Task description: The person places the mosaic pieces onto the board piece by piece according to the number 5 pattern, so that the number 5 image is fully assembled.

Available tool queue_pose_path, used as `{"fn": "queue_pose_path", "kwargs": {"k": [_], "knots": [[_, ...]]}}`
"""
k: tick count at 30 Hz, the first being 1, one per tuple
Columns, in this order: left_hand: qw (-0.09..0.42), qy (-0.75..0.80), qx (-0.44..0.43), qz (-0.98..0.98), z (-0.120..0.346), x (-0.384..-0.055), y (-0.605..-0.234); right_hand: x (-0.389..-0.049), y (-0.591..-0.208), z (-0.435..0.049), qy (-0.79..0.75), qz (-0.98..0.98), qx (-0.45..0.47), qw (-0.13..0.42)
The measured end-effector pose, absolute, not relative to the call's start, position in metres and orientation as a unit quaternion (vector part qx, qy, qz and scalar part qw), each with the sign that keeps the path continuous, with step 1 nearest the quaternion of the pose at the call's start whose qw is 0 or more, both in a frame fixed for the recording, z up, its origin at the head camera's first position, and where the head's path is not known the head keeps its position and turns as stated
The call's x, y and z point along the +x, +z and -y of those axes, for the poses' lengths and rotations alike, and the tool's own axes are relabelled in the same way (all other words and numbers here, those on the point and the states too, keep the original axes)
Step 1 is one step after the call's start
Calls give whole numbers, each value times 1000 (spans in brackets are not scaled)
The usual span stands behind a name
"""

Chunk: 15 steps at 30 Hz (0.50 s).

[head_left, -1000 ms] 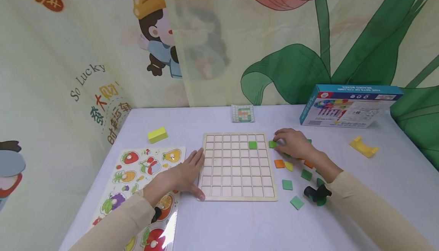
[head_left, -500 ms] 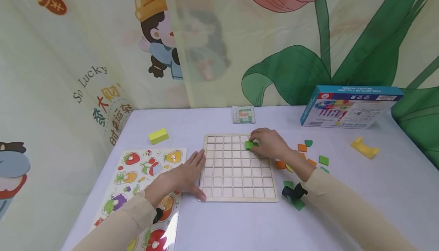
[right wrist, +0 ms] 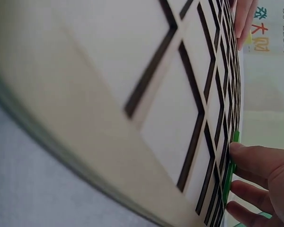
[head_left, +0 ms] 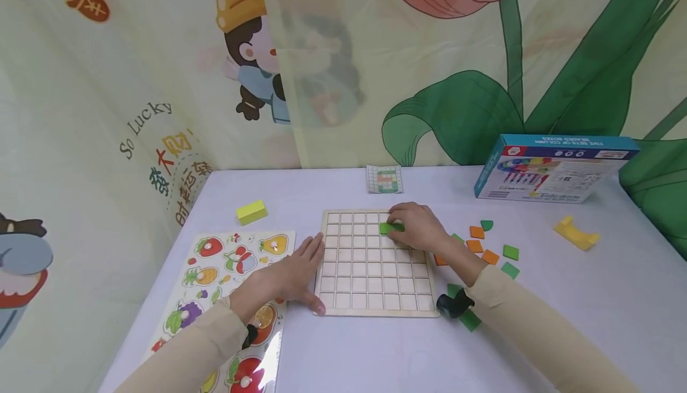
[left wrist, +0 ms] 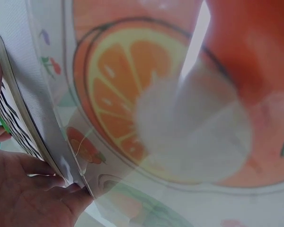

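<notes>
A pale wooden grid board [head_left: 351,285] lies mid-table. My left hand [head_left: 292,271] rests along its left edge, fingers stretched out and thumb near the front corner. In the left wrist view the left hand [left wrist: 35,189] touches the board's rim [left wrist: 26,106]. Over the grid's upper right part, my right hand [head_left: 418,226] pinches a small green square tile [head_left: 384,228] low at the cells. Another green tile sits beside it, partly hidden under the fingers. The right wrist view has the thumb [right wrist: 251,156] against green at the board's far edge.
Loose orange tiles [head_left: 474,246] and green tiles [head_left: 511,252] lie right of the board, some hidden by the right forearm. A fruit picture sheet [head_left: 182,303] is on the left, with a yellow block [head_left: 251,212] behind it. Behind are a pattern card [head_left: 384,179], a box [head_left: 553,169] and a yellow curved piece [head_left: 576,233].
My right hand has moved left from the loose tiles onto the board with a green tile, then shifted only slightly. The left hand has stayed at the board's edge.
</notes>
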<state>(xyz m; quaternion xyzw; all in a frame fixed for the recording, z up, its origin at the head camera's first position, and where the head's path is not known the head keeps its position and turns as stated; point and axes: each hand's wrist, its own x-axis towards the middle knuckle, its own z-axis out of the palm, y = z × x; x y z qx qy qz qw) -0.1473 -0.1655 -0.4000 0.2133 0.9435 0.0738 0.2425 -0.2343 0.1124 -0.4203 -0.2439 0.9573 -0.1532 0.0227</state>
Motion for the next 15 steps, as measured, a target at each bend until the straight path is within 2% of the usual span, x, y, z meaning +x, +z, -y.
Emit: {"fn": "queue_pose_path", "kwargs": {"k": [10,15], "knots": [[246,66,207,-945,165,-147,-398,-233,-419,-116,-163,-953,-254,18],[246,67,210,-944,165,-146,-398,-233,-413,-135,-196,-954,-223,34]]}}
